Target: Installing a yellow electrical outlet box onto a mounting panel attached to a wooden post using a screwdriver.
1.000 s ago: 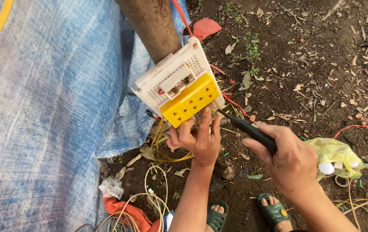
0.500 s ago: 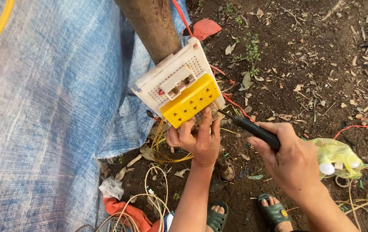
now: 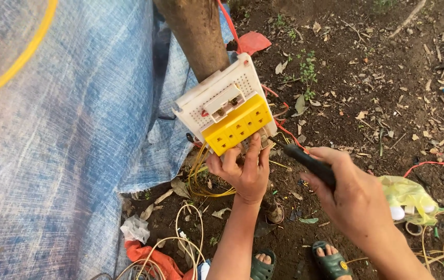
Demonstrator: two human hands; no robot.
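A white perforated electrical board (image 3: 209, 101) is fixed to a tree trunk (image 3: 196, 36), with a yellow socket block (image 3: 237, 124) on its lower part. My left hand (image 3: 243, 171) grips the underside of the yellow block, fingers spread along its bottom edge. My right hand (image 3: 354, 194) is closed around the black handle of a screwdriver (image 3: 305, 161), whose tip points at the board's lower right corner. Yellow wires (image 3: 201, 176) hang below the board.
A blue tarp (image 3: 61, 145) covers the left side. Red wires (image 3: 284, 129) run from the board over the dirt. A yellow plastic bag (image 3: 406, 194) lies at right. Coiled pale cables (image 3: 180, 243) and an orange cloth (image 3: 147, 254) lie below. My sandalled feet (image 3: 297, 262) stand on soil.
My right hand with the screwdriver has shifted slightly right and down. My left hand stays on the yellow block.
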